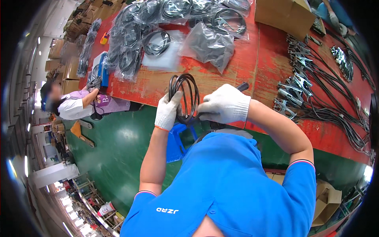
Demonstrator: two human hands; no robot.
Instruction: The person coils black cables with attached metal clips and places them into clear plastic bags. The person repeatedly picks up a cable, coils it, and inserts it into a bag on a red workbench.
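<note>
Both my hands wear white knit gloves. My left hand point(169, 110) is closed around a coiled black cable point(190, 89), held upright just off the table's near edge. At the coil's lower right side, my right hand point(226, 104) has its fingers bent together against the cable; a black handle-like end point(242, 86) shows beyond this hand, and I cannot tell whether it belongs to the cable. Past the coil, a stack of clear plastic bags point(164, 59) lies on the red table point(150, 89), with another coiled black cable point(156, 42) on top.
Bagged cable coils point(130, 35) cover the table's far left, beside a grey plastic bag point(209, 45). Metal clamps point(294, 93) with long black cables point(335, 94) lie at right. A cardboard box point(284, 17) stands behind. A co-worker point(79, 103) works at left; a blue stool point(175, 144) is below.
</note>
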